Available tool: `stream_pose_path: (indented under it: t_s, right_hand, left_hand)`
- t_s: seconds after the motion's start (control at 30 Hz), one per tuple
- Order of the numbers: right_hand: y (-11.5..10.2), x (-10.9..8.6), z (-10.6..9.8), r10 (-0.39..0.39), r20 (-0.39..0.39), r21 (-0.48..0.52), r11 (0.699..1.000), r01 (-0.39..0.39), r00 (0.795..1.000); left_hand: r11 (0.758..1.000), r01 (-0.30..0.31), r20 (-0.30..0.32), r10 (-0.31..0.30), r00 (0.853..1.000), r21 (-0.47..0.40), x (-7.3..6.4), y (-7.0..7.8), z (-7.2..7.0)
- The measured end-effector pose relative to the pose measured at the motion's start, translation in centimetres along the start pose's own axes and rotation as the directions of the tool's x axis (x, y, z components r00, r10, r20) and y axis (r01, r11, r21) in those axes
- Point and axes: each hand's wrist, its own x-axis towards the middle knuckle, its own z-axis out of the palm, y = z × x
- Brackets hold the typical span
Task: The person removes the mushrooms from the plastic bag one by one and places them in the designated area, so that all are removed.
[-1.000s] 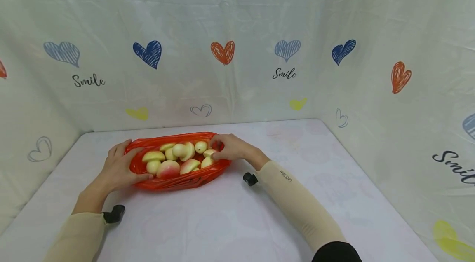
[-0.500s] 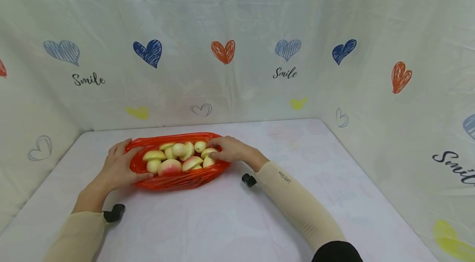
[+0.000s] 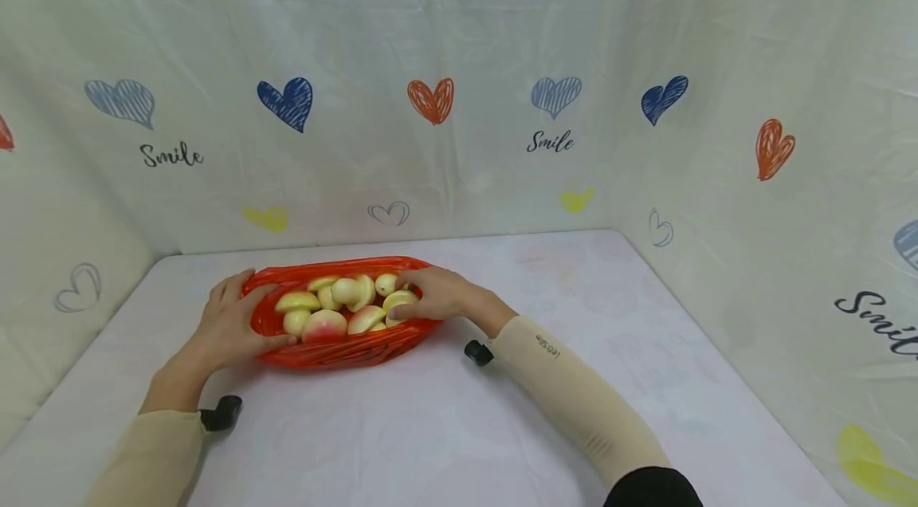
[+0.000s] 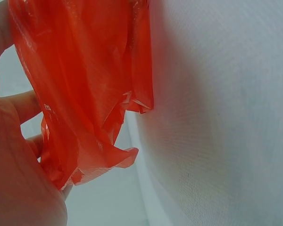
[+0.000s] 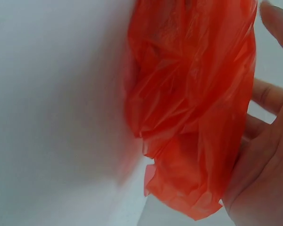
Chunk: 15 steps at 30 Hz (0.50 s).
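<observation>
A red plastic bag [image 3: 344, 351] lies on the table with its mouth spread wide. Several pale yellow mushrooms [image 3: 347, 290] fill it, some with pink-tinged caps [image 3: 326, 326]. My left hand [image 3: 233, 324] holds the bag's left end, thumb over the near rim and fingers at the far rim. In the left wrist view the bag's crumpled side [image 4: 80, 80] lies against the palm. My right hand [image 3: 445, 292] reaches over the right end, thumb and fingers around a mushroom [image 3: 399, 300] inside. In the right wrist view the bag [image 5: 193, 94] hides what the fingertips touch.
The table [image 3: 430, 427] has a white cover and ends at a pale curtain [image 3: 488, 37] printed with hearts and lettering. Black camera mounts [image 3: 222, 414] sit at both wrists. The curtain also runs along the table's right side.
My right hand has slid slightly left, deeper over the bag's mouth, and the mushroom by its fingers has shifted left too. My left hand has stayed in place.
</observation>
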Motion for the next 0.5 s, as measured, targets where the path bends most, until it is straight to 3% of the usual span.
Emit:
stream_pose_path:
  t_s: [0.27,0.5]
  right_hand:
    - [-0.56,-0.05,0.25,0.048,0.028,0.019,0.999,-0.048,0.998]
    - [-0.71,-0.08,0.59,0.016,0.021,0.031,0.999,-0.017,1.0]
  left_hand:
    - [1.0,0.004,-0.002,-0.004,1.0,0.009,0.07,-0.06,0.12]
    - [1.0,0.006,-0.002,-0.006,1.0,0.01,-0.01,0.11,0.01]
